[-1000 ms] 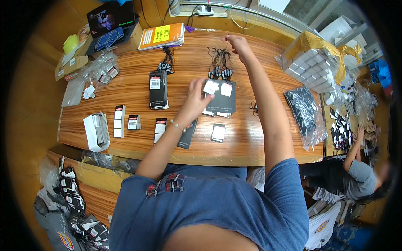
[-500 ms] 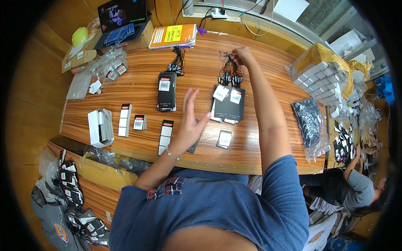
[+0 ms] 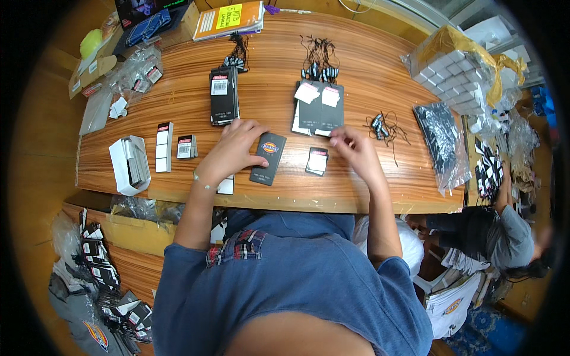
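Observation:
My left hand (image 3: 234, 153) lies palm down with fingers apart, its thumb touching a dark grey hang tag (image 3: 271, 149). Beside it stands a tall stack of dark tags (image 3: 224, 107) with black strings. My right hand (image 3: 358, 153) has its fingers bent and the tips pinched close together, by the lower right corner of a wider pile of dark tags (image 3: 320, 111). Whatever those tips hold, if anything, cannot be made out. Between my hands is a small stack of white price stickers (image 3: 317, 160). Several loose black strings (image 3: 386, 127) lie right of the pile.
At left are a white box of cards (image 3: 132, 166), a strip of labels (image 3: 164, 147) and a small label stack (image 3: 186, 146). A bagged dark bundle (image 3: 440, 139) and a wrapped block of small boxes (image 3: 448, 71) lie right. Notebooks (image 3: 228, 21) sit at the back. Another person (image 3: 507, 237) works far right.
My right hand has come back from the strings behind the pile toward its near edge. Loose strings now show at right. My left hand has lowered onto the grey tag. The view has shifted.

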`<state>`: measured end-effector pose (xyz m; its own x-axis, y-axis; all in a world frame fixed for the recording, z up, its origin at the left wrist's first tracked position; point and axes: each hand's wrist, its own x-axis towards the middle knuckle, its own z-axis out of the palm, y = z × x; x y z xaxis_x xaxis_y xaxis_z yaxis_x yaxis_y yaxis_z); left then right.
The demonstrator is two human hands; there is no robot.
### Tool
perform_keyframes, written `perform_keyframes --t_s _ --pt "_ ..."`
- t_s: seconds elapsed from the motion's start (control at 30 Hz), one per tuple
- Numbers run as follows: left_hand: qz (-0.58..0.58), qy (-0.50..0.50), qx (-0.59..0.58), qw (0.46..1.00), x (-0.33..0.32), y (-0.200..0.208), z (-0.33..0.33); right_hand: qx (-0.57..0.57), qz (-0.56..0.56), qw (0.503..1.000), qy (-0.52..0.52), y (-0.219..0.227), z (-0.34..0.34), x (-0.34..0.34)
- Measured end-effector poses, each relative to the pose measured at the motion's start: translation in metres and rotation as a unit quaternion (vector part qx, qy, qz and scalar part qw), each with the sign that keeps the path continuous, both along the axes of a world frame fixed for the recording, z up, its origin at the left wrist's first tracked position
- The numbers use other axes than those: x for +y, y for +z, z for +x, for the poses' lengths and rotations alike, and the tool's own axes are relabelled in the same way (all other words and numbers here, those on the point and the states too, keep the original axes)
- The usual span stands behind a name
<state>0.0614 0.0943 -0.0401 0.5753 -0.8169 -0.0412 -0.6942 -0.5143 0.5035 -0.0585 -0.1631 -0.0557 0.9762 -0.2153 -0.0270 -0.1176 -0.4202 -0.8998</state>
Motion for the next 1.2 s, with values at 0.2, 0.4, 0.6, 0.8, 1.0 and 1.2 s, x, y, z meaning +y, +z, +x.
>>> perform_keyframes --t_s 0.2,0.4,0.6,0.8,1.0,1.2 --pt "0.02 -0.002 0.014 1.0 -0.007 -0.011 0.0 -0.06 -0.246 0.967 -0.026 -0.007 -0.028 0.036" --pt "-0.04 0.011 -0.053 0.998 0.0 -0.007 -0.008 -0.047 -0.251 0.966 -0.039 -0.018 -0.028 0.037" --pt "-0.073 0.015 -0.068 0.995 0.004 -0.013 -0.009 -0.047 -0.246 0.967 -0.039 -0.019 -0.027 0.032" --pt "-0.035 0.024 -0.051 0.998 0.001 -0.014 -0.003 -0.051 -0.196 0.978 -0.045 -0.02 -0.026 0.031" --pt "-0.092 0.06 0.062 0.992 0.001 -0.003 -0.004 0.009 0.059 0.994 -0.093 -0.026 -0.027 0.035" --pt "-0.262 0.147 0.367 0.88 -0.004 0.012 -0.033 -0.094 0.166 0.981 -0.035 0.001 -0.035 0.061"
